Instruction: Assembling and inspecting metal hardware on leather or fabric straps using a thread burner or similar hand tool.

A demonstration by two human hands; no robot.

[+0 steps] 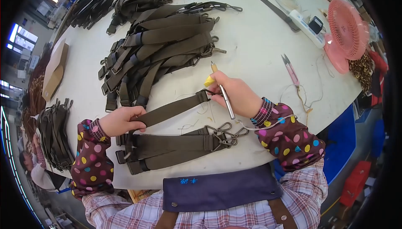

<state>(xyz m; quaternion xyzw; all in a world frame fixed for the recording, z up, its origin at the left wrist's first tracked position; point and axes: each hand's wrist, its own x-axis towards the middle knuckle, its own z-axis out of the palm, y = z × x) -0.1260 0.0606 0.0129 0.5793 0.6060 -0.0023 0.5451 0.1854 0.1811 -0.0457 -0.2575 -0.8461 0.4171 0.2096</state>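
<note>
A dark olive webbing strap [173,109] is stretched between my two hands above the white table. My left hand [122,121] is closed on its left end, thumb on top. The fingers of my right hand [237,96] pinch the metal hook end of the strap. That same hand also holds a slim silver pen-like tool [226,101], slanting through the fingers. Something small and yellow [209,81] shows at the index fingertip. Just below lies a small stack of similar straps [171,147], their metal snap hooks [228,137] pointing right.
A large heap of straps [167,40] covers the table beyond my hands. Pink-handled snips [290,69] lie at the right, near a pink fan [346,30] and a white power strip [307,28]. More straps [55,135] hang at the left edge, near another person [42,170].
</note>
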